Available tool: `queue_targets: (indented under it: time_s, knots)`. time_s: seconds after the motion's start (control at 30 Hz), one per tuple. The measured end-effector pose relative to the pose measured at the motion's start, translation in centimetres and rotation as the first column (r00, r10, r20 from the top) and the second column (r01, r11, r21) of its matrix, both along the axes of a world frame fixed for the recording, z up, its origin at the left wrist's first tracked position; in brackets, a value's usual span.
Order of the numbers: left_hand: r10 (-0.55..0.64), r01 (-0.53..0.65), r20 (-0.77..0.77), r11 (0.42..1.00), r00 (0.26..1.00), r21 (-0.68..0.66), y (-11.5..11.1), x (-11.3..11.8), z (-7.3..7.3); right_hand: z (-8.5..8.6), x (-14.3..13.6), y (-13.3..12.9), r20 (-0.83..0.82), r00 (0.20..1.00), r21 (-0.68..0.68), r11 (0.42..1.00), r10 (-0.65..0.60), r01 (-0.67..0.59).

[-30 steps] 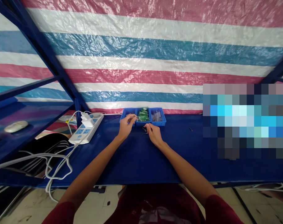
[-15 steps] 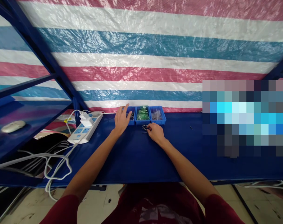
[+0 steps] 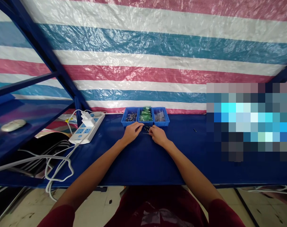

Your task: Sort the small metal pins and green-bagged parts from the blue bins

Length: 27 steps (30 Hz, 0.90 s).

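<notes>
Pieces (image 3: 146, 129), small, dark and slender, lie in a loose cluster on the blue table (image 3: 143, 164), between your left hand (image 3: 132, 131) and your right hand (image 3: 158, 135). Your left fingers are held close together, their tips at the cluster's left; you cannot be told whether they pinch anything. Your right fingers curl in at its other edge, their grip hidden. Just beyond, three bins stand side by side: the left bin (image 3: 131, 109) holds more such pieces, the middle bin (image 3: 146, 123) green packets (image 3: 146, 117), the right bin (image 3: 161, 123) clear bags (image 3: 159, 116). One stray piece (image 3: 194, 130) lies well apart, to your right.
</notes>
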<state>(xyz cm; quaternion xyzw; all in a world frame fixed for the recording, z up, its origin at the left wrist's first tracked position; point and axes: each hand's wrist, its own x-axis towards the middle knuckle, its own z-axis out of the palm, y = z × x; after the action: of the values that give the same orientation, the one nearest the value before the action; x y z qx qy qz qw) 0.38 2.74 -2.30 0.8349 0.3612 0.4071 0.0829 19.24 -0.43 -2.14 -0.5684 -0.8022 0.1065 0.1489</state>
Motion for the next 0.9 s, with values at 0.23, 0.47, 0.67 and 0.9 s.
queue_targets:
  time_s: [0.23, 0.47, 0.67, 0.9]
  knots:
    - [-0.093, 0.092, -0.027, 0.995, 0.995, -0.041, -0.1, -0.1, 0.5, -0.2, -0.3, -0.1, -0.209, 0.978, 0.101, 0.995, 0.009, 0.012]
    - [-0.142, 0.122, -0.133, 0.982, 0.981, -0.145, -0.1, -0.4, 2.0, -0.4, -0.5, 0.0, -0.402, 0.915, 0.132, 0.991, 0.032, 0.023]
    - [0.027, 0.013, 0.119, 0.948, 0.993, -0.319, -0.6, -0.2, 2.3, -0.1, -1.2, -0.4, -0.746, 0.662, 0.105, 0.994, 0.071, 0.011]
    - [0.040, 0.072, 0.252, 0.906, 0.967, -0.417, -0.9, 0.7, 1.2, 0.1, -1.2, -0.5, -0.769, 0.639, 0.117, 0.990, 0.038, 0.081]
